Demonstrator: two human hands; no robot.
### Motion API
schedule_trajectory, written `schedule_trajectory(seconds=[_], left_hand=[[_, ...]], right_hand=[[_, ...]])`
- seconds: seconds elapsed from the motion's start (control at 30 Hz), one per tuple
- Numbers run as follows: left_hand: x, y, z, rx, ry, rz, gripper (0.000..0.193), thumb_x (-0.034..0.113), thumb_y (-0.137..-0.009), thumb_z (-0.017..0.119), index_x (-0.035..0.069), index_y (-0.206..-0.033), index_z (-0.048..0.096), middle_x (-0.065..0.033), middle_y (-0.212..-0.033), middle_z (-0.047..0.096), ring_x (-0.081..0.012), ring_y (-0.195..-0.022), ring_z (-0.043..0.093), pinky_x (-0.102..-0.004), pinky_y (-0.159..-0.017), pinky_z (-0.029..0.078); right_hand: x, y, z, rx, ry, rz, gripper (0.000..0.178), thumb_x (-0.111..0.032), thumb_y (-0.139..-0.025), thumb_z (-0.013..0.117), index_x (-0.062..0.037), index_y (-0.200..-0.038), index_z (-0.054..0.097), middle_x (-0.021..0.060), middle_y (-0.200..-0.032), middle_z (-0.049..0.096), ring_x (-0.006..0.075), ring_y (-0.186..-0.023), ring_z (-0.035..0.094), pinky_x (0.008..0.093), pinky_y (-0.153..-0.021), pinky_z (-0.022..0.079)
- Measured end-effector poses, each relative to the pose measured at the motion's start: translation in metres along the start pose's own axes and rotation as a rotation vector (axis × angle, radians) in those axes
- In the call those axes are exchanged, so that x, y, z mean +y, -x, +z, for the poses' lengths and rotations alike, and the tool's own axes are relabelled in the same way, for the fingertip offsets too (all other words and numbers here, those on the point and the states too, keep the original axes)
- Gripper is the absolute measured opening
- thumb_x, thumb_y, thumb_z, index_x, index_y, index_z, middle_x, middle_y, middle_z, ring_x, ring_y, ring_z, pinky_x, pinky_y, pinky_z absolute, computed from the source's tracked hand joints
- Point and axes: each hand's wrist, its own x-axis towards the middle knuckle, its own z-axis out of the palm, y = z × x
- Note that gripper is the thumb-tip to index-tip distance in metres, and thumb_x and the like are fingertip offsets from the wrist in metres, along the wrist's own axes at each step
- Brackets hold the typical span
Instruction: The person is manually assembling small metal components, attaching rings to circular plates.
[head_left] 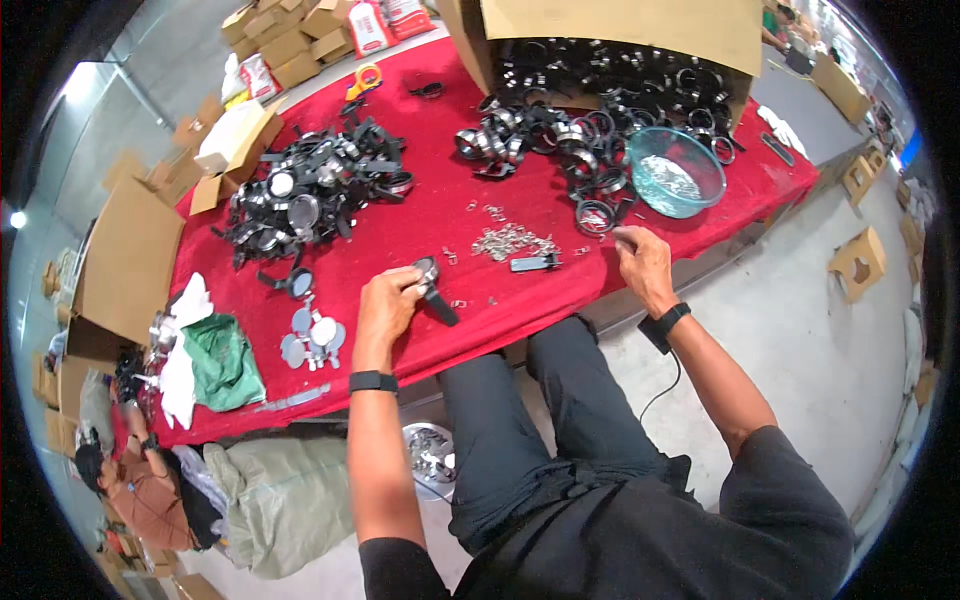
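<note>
A black-strapped watch (430, 283) sits near the middle of the table's near edge, its round case pinched in the left hand (388, 303), fingers closed on it and the strap slanting toward that edge. It is well apart from the right hand (645, 268), which hovers over the near edge farther right, fingers loosely curled; from where I stand I can't tell whether they grip anything. Between the hands lies a small dark block (535, 263), with a scatter of metal pieces (510, 243) just beyond it. A glass bowl (706, 198) stands toward the table's right end, beside a heap of black and silver rings (590, 140) spilling from a carton (620, 20) at the far edge. Toward the left edge is a pile of watches (310, 190); grey discs (313, 340) and a green bag (223, 360) lie nearer the near-left corner of the red-covered table (430, 205).
</note>
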Motion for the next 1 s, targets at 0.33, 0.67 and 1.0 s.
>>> schedule_trajectory(seconds=[0.33,0.67,1.0], left_hand=[[0.005,0.002,0.003,0.017,-0.014,-0.015,0.032,0.012,-0.089,0.078,0.004,-0.12,0.082,-0.0204,-0.129,0.077,-0.0372,-0.122,0.073,-0.0422,-0.11,0.056],[0.011,0.003,0.003,0.033,-0.015,-0.007,0.031,0.007,-0.091,0.077,0.003,-0.121,0.081,-0.0182,-0.129,0.078,-0.0327,-0.12,0.076,-0.0388,-0.105,0.058],[0.019,0.006,0.006,0.103,-0.056,-0.013,0.031,0.009,-0.087,0.074,0.002,-0.115,0.083,-0.0212,-0.123,0.079,-0.0384,-0.115,0.076,-0.0424,-0.105,0.059]], right_hand=[[0.059,-0.029,-0.032,-0.215,0.276,0.085,0.019,-0.016,-0.089,0.074,-0.0052,-0.102,0.083,0.0238,-0.099,0.078,0.0442,-0.096,0.075,0.0533,-0.088,0.059],[0.067,-0.023,-0.018,-0.199,0.311,0.057,0.018,-0.019,-0.091,0.076,-0.0026,-0.097,0.074,0.0215,-0.097,0.074,0.0428,-0.1,0.072,0.053,-0.085,0.057],[-0.082,0.005,0.017,-0.563,-0.693,0.52,0.023,-0.011,-0.104,0.066,-0.0008,-0.123,0.073,0.0059,-0.105,0.076,0.0181,-0.092,0.071,0.035,-0.081,0.058]])
